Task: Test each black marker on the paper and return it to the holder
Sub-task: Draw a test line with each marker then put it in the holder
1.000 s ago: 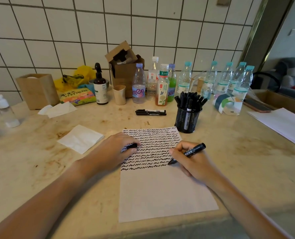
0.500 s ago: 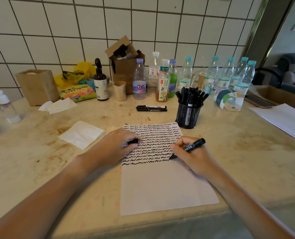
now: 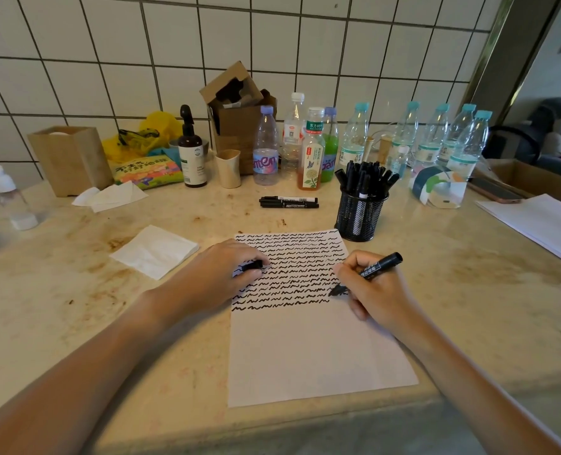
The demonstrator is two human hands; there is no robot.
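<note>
Right hand [image 3: 376, 290] pinching black marker [image 3: 367, 272] in curled fingers, tip down at right end of a late squiggle row on paper [image 3: 305, 349]. Left hand [image 3: 218, 274] resting on sheet's left edge, fingers curled round small black cap [image 3: 252, 265]. Mesh holder [image 3: 359, 218] packed full, just beyond paper's top right corner. Likely risks: smearing wet ink under the wrist, sheet creeping, holder tipping on crowded return.
</note>
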